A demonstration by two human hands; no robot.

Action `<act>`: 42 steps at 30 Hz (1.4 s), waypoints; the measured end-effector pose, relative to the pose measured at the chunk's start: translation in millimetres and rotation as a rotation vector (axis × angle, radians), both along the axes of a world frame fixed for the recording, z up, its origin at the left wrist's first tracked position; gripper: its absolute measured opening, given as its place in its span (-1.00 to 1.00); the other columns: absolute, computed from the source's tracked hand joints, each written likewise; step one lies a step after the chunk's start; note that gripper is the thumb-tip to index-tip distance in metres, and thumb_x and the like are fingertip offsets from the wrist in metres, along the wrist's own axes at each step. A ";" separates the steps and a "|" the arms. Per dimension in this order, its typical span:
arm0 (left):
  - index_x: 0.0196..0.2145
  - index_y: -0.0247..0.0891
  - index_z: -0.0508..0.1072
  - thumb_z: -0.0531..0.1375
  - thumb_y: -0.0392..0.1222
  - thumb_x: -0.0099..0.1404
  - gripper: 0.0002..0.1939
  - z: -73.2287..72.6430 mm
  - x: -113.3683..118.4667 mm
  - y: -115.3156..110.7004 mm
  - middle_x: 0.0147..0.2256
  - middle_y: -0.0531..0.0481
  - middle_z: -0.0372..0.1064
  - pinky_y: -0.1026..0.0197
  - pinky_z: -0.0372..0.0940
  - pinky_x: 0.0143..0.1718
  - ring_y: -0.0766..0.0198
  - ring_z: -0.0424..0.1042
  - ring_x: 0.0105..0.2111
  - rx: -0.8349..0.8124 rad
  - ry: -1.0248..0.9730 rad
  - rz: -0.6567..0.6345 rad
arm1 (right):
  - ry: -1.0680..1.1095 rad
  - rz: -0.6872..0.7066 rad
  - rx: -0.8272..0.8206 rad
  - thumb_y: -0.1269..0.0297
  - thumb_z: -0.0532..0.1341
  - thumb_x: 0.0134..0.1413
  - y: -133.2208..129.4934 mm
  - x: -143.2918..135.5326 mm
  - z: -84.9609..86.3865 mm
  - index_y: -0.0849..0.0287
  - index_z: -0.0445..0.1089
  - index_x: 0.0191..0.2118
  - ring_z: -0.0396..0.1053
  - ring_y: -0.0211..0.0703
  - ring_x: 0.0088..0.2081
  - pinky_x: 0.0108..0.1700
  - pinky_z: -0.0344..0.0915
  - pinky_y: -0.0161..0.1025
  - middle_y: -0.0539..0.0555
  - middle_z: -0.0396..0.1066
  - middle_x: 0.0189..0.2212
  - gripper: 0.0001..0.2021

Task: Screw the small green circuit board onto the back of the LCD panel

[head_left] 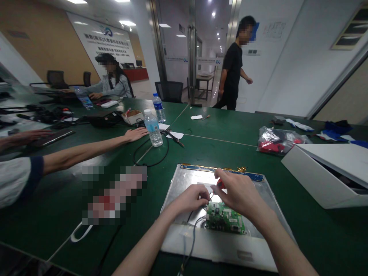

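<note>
In front of me lies a flat display panel (172,191), metal back up, with a green circuit board (225,218) on it. My right hand (240,191) is closed around the red handle of a screwdriver (220,184), whose thin shaft points down toward the board's upper left corner. Close beside that corner is my left hand (191,198), fingers curled and pinched near the shaft tip; what they hold is hidden. Dark cables (193,235) run from the board's left side over the panel's near edge. A blue strip board (195,168) lines the panel's far edge.
A white box (310,176) and a plastic bag with red items (280,141) stand right. Water bottles (153,130), a soldering iron (175,138) and a co-worker's outstretched arm (89,155) are left. One person (112,82) sits across the table; another (232,69) walks behind.
</note>
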State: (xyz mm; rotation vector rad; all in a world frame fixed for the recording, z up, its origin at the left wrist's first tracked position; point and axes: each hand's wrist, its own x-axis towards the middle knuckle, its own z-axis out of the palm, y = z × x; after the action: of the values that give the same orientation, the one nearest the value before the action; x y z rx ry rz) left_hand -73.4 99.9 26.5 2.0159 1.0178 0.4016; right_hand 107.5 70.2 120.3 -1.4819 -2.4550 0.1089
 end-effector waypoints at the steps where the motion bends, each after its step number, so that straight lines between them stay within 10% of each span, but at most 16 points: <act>1: -0.41 -0.31 0.46 0.16 -0.41 0.13 -0.90 -0.5 -0.1 0.3 -0.43 0.04 0.37 0.31 0.20 -0.36 0.29 0.32 -0.40 -0.002 -0.001 0.000 | 0.001 -0.001 -0.002 0.28 0.14 0.12 0.1 0.3 0.1 0.13 0.23 -0.27 0.39 -0.15 -0.45 -0.49 -0.10 -0.29 0.01 0.48 -0.41 -0.92; 42: -0.41 -0.32 0.47 0.16 -0.42 0.10 -0.89 -3.2 -0.7 0.1 -0.45 0.05 0.37 0.30 0.21 -0.35 0.29 0.32 -0.40 0.034 0.000 0.000 | 0.032 0.047 -0.017 0.33 0.12 0.06 -3.5 2.6 1.6 0.15 0.23 -0.11 0.37 -0.12 -0.41 -0.48 -0.06 -0.28 0.04 0.46 -0.33 -0.76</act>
State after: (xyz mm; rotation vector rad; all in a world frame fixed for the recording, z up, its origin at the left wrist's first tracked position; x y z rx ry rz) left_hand -74.1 100.0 23.3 2.0464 1.0179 0.4214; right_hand 110.1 66.7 121.9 -1.4181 -2.4699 0.1624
